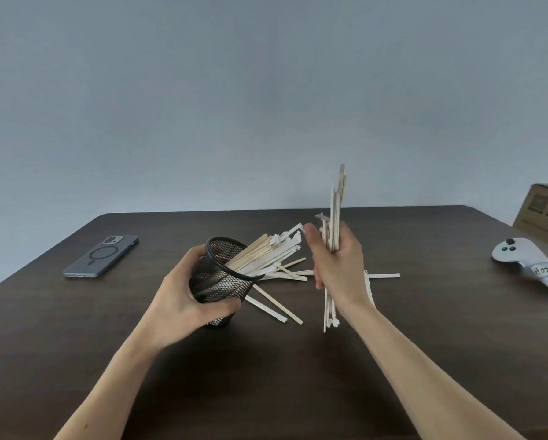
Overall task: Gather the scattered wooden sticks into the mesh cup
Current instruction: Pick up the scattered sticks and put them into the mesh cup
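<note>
My left hand (183,300) grips the black mesh cup (226,277), tilted with its mouth toward the right; its base touches the dark table (298,376). Several wooden sticks and paper-wrapped sticks (266,252) poke out of the cup's mouth. My right hand (337,265) is closed around an upright bundle of sticks (336,211), just right of the cup; the bundle's lower ends hang below the hand. More loose sticks (279,309) lie on the table between and behind my hands, one (383,275) to the right of my right wrist.
A phone (102,257) lies face down at the left of the table. A white game controller (529,263) rests at the right edge, with a cardboard box (545,214) behind it. A grey wall stands beyond the table's far edge.
</note>
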Available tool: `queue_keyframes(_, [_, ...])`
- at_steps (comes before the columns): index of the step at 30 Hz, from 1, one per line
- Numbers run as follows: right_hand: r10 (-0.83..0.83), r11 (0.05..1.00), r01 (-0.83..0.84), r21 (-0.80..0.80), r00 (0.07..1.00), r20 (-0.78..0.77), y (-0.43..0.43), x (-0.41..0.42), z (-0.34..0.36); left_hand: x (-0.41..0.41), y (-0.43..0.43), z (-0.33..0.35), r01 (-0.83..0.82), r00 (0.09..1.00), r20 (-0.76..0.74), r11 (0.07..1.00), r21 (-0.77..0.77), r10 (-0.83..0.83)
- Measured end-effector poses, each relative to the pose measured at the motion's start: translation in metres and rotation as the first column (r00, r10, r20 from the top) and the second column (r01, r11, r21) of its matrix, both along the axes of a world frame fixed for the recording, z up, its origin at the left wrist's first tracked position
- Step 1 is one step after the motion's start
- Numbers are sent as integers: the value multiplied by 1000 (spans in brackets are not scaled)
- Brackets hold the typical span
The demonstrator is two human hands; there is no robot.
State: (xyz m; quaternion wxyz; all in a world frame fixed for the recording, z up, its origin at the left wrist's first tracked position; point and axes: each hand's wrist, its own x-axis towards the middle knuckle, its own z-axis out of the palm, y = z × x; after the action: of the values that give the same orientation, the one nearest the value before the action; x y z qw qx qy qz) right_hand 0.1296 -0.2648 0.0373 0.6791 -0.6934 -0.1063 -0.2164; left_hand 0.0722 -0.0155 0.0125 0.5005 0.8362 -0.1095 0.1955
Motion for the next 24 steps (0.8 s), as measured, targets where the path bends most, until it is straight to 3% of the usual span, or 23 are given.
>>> queue_keyframes(4, [-73,997,74,21,996,-60,3,0,-15,-1,0,0,-7,1000,-2,1000,-2,7])
queue_keyframes(8, [-137,989,135,66,990,31,4,4,1,-1,0,0,-10,1000,-12,1000,-8,10])
queue_keyframes(11, [-124,992,120,44,989,77,5,2,4,-1,0,0,-11,1000,-15,1000,-11,11])
queue_keyframes(16, [-95,994,95,-63,995,1,7,-8,-25,-1,1,0,-12,1000,-18,1000,-14,12])
queue_keyframes(24, [-68,998,68,-11,997,-26,8,-7,-8,-2,1,-1,-27,999,-21,1000,-2,27])
